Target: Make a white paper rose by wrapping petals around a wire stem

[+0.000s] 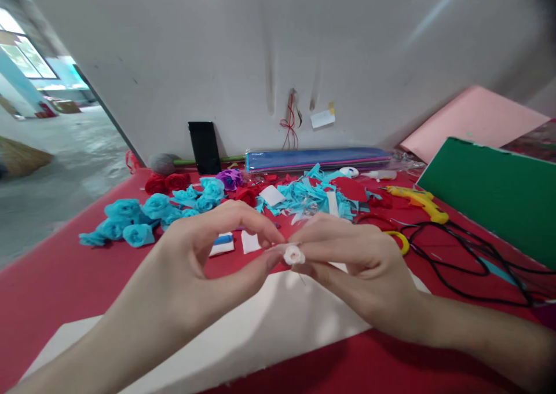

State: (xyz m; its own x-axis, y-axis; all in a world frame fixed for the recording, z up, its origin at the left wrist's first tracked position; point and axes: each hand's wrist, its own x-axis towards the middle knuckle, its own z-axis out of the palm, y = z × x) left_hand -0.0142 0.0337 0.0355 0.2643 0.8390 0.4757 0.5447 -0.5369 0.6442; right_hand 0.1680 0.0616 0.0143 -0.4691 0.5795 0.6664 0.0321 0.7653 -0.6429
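Pinching a small white roll (294,256) between the fingertips of both hands, the person is working above a red-covered table (369,371); the roll is serving as clock centre, with twelve o'clock pointing toward the upright panel (217,58). The left hand (185,272) is reaching in from eight o'clock, its thumb pressing the roll's near side and its index finger curling over behind; the exact contact of that fingertip is partly hiding from view. The right hand (360,261) is entering from four o'clock and is closing thumb and index finger on the opposite side. The coiled end of the roll is facing the viewer, and a white sheet (260,324) is lying beneath, toward six and seven o'clock.

Surrounding materials: light-blue flowers (139,236) are clustering between nine and ten o'clock, red flowers (167,183) are lying at ten, and a purple flower (230,178) is resting near eleven. Blue paper scraps (313,194) are heaping toward one o'clock; a yellow glue gun (419,201) is lying at two, and a black cord (443,269) is looping around three.

Step in hand: the fingers are apparently rolling or tightening the white piece. Continuing this action would be calling for light, even pressure from both sides, since a slackening pinch could be letting the coil loosen.
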